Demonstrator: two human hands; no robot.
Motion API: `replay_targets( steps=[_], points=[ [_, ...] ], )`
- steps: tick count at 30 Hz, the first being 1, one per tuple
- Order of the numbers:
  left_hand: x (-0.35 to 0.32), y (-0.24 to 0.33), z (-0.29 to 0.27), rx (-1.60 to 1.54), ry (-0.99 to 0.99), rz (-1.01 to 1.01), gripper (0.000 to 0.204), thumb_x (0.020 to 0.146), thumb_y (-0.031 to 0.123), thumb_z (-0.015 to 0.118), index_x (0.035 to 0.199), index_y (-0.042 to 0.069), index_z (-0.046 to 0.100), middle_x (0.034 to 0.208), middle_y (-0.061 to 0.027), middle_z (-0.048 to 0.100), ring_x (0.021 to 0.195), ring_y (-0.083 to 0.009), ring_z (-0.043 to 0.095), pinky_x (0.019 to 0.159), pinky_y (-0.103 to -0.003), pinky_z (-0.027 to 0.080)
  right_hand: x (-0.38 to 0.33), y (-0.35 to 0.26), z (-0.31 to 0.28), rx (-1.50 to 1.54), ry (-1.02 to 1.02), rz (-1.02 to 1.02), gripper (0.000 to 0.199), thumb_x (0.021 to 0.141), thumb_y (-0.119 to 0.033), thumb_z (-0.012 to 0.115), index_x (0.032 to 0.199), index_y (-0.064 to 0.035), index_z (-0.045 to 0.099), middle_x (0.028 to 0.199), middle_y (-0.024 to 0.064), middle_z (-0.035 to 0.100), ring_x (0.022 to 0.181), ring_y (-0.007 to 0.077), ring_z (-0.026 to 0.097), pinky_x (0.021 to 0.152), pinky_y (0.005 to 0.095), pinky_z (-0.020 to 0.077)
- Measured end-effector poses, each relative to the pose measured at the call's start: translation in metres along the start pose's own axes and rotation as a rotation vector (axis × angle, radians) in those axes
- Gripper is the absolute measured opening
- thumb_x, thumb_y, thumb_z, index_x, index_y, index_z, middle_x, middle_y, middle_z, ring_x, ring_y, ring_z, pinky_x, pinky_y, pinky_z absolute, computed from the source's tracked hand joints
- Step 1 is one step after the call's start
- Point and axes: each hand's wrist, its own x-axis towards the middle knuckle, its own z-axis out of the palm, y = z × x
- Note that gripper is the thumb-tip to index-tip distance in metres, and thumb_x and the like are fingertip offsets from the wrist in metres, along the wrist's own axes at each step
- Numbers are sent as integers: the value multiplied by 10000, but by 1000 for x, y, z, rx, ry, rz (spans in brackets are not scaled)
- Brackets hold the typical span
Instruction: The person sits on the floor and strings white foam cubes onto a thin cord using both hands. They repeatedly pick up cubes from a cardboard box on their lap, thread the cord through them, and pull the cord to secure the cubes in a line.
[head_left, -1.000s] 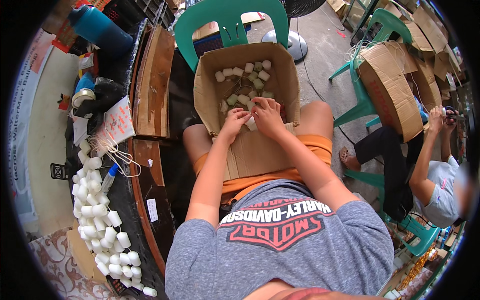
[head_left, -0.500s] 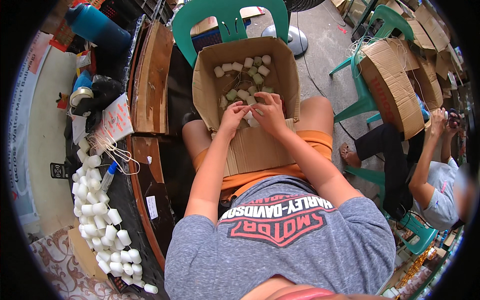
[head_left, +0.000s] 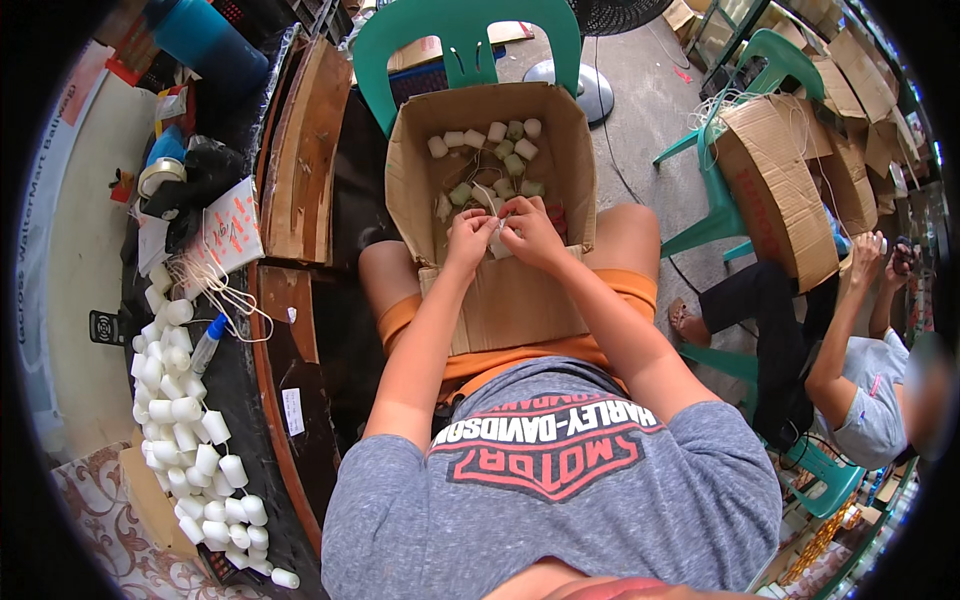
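Over the near side of an open cardboard box (head_left: 415,150), my left hand (head_left: 470,240) and my right hand (head_left: 532,234) meet with fingertips pinched together. Between them is a thin white string (head_left: 489,195), its strand looping up from my fingers. The knot or end at the fingertips is too small to make out. Inside the box, white and pale green cylinder-shaped pieces (head_left: 497,132) lie strung in a loose cluster. A few sit just beyond my fingers, and some are partly hidden by my hands.
The box leans on a green plastic chair (head_left: 370,60). On the left bench lie a heap of white cylinders (head_left: 185,410), a blue-capped marker (head_left: 208,343), loose string (head_left: 235,300) and a tape roll (head_left: 162,178). To the right, a person (head_left: 865,390) sits near another cardboard box (head_left: 775,190).
My hands have drawn closer together and slightly lower, the right fingers curling in from a raised spread. A string loop now shows above them. The view has shifted slightly.
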Motion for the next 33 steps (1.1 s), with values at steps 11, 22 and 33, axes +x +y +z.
replay_targets(
  steps=[11, 22, 33],
  points=[
    [17, -26, -10, -235, -35, -29, 276, 920, 239, 569, 1005, -18, 623, 1003, -50, 580, 930, -130, 533, 833, -280, 417, -8, 15, -12, 637, 2, 263, 164, 831, -172, 594, 776, -27, 648, 1028, 20, 572, 939, 159, 476, 791, 256, 384],
    [51, 0, -3, 38, -120, -132, 182, 914, 173, 531, 971, 3, 564, 1030, -96, 652, 894, -155, 565, 828, -283, 423, 12, 30, -57, 1550, 323, 558, 176, 944, -210, 534, 866, -60, 585, 905, 80, 661, 920, 194, 634, 818, 285, 524],
    [60, -11, 6, -143, -161, -182, 171, 890, 138, 617, 983, 1, 573, 990, -106, 669, 969, -146, 597, 852, -272, 445, 26, 70, -63, 1433, 605, 512, 165, 937, -178, 542, 890, -27, 586, 907, 89, 648, 884, 193, 635, 811, 282, 532]
  ],
)
